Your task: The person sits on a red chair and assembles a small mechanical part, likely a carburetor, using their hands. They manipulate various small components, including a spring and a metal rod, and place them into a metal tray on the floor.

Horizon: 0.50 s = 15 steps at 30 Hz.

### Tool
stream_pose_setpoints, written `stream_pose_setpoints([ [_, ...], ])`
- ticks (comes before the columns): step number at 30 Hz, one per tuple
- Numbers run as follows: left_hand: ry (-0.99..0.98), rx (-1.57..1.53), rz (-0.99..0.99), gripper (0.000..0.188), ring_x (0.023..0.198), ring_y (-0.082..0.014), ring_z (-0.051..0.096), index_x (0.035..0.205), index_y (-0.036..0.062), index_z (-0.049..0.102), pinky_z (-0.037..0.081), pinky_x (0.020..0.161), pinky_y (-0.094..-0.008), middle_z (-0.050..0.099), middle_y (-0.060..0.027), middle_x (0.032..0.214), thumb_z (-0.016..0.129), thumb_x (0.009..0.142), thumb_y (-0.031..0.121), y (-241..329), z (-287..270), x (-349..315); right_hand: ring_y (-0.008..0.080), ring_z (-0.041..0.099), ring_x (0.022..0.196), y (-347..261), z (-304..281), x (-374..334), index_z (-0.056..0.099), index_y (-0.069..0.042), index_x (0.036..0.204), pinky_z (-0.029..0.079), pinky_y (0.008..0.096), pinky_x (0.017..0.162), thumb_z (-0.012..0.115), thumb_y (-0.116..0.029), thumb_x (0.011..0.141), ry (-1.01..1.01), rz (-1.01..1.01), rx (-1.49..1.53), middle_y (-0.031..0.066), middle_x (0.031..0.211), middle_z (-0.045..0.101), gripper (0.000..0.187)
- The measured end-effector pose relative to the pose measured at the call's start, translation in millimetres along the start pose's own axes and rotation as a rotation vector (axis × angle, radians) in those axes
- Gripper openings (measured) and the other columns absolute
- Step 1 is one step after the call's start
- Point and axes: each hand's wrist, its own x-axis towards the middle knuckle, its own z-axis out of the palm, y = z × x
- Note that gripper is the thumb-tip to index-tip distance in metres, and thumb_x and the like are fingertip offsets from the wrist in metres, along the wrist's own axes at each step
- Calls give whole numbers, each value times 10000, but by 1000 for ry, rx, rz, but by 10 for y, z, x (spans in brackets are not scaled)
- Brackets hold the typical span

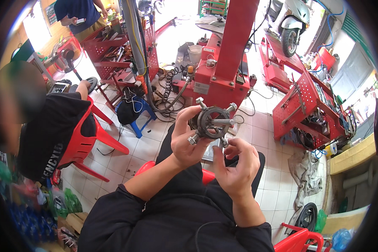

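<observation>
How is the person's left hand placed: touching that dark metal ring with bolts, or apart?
Touching. The head view shows the left hand wrapped around the left side of the metal ring.

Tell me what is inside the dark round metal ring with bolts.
A silver metal rod shows across the ring. What lies behind the rod is covered; the left hand hides some outer side.

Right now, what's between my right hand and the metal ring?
In the head view, a bolt sticking out from the metal ring toward your right hand.
</observation>
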Motion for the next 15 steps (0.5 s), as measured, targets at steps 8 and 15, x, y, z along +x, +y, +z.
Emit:
stream_pose_setpoints([
  [8, 6, -23, 32, 247, 1120, -357, 512, 939, 45, 743, 429, 917, -417, 527, -241, 1257, 770, 698, 92, 186, -97, -5, 160, 518, 512, -178, -112, -8, 589, -34, 942, 348, 299, 522, 732, -124, 795, -19, -64, -40, 22, 661, 565, 223],
  [15, -6, -1, 44, 232, 1104, -344, 524, 930, 39, 742, 431, 915, -415, 530, -232, 1258, 767, 705, 92, 214, -39, -28, 155, 519, 514, -86, -196, -68, 585, -37, 955, 371, 296, 538, 739, -166, 791, -87, -123, -162, 14, 665, 567, 259],
])
